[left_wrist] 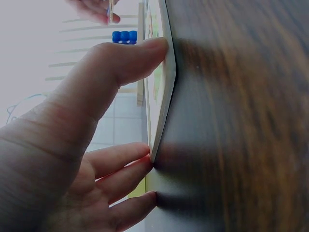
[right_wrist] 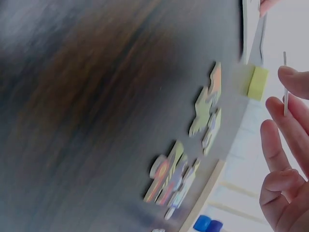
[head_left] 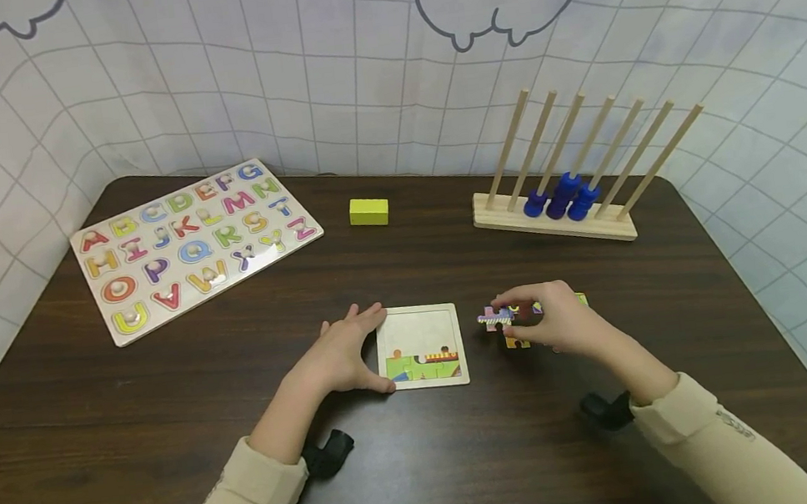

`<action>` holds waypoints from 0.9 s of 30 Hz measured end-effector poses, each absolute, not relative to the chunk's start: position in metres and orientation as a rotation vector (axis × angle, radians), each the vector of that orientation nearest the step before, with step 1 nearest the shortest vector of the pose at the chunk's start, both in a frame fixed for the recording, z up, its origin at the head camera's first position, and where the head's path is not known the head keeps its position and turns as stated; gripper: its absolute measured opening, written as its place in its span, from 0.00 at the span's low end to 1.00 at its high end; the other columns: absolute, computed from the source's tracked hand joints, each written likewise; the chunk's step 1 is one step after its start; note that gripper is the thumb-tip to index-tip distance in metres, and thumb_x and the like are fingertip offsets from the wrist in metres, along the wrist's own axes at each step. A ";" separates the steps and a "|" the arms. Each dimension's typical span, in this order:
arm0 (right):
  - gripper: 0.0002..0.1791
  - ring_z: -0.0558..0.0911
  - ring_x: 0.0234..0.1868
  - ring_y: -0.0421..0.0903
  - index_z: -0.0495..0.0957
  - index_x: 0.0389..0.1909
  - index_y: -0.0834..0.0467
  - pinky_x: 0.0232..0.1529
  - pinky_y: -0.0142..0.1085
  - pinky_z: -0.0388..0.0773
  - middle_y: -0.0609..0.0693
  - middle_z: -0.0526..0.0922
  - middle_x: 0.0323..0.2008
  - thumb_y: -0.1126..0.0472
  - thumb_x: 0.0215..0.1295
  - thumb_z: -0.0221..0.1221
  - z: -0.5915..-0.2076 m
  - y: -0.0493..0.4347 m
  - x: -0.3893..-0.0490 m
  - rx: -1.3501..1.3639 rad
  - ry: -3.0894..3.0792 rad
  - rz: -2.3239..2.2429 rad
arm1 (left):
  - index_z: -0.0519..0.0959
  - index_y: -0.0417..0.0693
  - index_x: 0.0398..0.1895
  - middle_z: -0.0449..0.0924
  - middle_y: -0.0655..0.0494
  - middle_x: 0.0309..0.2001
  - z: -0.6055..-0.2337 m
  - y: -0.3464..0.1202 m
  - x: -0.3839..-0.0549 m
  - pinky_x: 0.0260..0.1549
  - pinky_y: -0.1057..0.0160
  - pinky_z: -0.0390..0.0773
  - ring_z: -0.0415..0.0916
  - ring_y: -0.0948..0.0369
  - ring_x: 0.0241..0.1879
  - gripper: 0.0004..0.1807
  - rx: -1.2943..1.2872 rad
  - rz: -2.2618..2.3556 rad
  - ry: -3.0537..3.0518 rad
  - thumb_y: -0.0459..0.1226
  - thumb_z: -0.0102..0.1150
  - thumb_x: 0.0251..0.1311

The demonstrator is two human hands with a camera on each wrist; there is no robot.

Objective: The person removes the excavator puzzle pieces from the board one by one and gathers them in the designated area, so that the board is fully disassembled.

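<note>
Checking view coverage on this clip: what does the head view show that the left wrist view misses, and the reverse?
Only the head view shows the wooden alphabet board and the right hand pinching a jigsaw piece. Only the left wrist view shows the left hand's thumb pressing the frame's edge. Both show the square wooden puzzle frame, blue beads and dark wooden table.

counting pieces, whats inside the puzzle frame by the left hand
Inside the puzzle frame, a few joined pieces fill the bottom strip; above them the frame is bare. The left hand touches its edge and covers none of the inside.
</note>
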State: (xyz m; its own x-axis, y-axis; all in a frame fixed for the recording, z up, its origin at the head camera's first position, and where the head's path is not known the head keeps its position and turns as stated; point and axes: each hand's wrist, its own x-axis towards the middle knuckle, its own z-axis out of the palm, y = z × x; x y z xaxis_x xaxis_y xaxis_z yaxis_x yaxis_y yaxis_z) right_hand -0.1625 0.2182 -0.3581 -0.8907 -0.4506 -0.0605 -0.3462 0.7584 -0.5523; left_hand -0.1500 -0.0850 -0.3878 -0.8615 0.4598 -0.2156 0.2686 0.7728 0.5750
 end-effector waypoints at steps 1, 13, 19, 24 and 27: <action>0.18 0.70 0.11 0.40 0.80 0.46 0.54 0.11 0.33 0.69 0.49 0.78 0.27 0.62 0.52 0.65 -0.358 0.220 -0.162 -0.624 2.763 -0.825 | 0.58 0.42 0.68 0.52 0.53 0.69 -0.388 -0.085 -0.150 0.59 0.36 0.42 0.41 0.48 0.69 0.55 0.559 0.775 2.623 0.47 0.76 0.34; 0.17 0.77 0.24 0.40 0.80 0.45 0.57 0.24 0.34 0.70 0.44 0.82 0.27 0.63 0.52 0.66 -0.363 0.250 -0.156 -0.684 2.834 -0.766 | 0.58 0.42 0.68 0.53 0.52 0.69 -0.388 -0.085 -0.149 0.60 0.37 0.42 0.41 0.48 0.69 0.54 0.552 0.783 2.617 0.46 0.76 0.35; 0.18 0.76 0.29 0.42 0.80 0.46 0.55 0.29 0.37 0.70 0.42 0.80 0.26 0.63 0.51 0.66 -0.367 0.270 -0.150 -0.645 2.870 -0.713 | 0.59 0.42 0.67 0.53 0.52 0.69 -0.388 -0.085 -0.150 0.60 0.36 0.42 0.42 0.48 0.69 0.54 0.554 0.788 2.620 0.46 0.76 0.34; 0.19 0.76 0.34 0.44 0.80 0.46 0.55 0.32 0.40 0.72 0.48 0.82 0.38 0.63 0.51 0.66 -0.367 0.284 -0.148 -0.594 2.900 -0.673 | 0.59 0.42 0.67 0.53 0.52 0.69 -0.388 -0.086 -0.150 0.59 0.36 0.42 0.42 0.48 0.69 0.54 0.556 0.797 2.617 0.46 0.76 0.35; 0.18 0.77 0.35 0.45 0.80 0.46 0.54 0.31 0.40 0.71 0.50 0.82 0.41 0.63 0.51 0.66 -0.367 0.290 -0.147 -0.579 2.900 -0.662 | 0.59 0.42 0.67 0.53 0.52 0.69 -0.387 -0.086 -0.150 0.60 0.36 0.42 0.41 0.47 0.69 0.53 0.554 0.799 2.616 0.45 0.76 0.35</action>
State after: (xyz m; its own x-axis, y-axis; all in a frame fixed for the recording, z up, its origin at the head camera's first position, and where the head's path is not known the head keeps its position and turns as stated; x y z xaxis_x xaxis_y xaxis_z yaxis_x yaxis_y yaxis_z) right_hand -0.1467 0.2897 -0.3666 -0.9209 -0.3890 -0.0232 -0.3404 0.8320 -0.4380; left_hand -0.1497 -0.0858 -0.3874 -0.8629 0.4588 -0.2117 0.2622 0.7648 0.5885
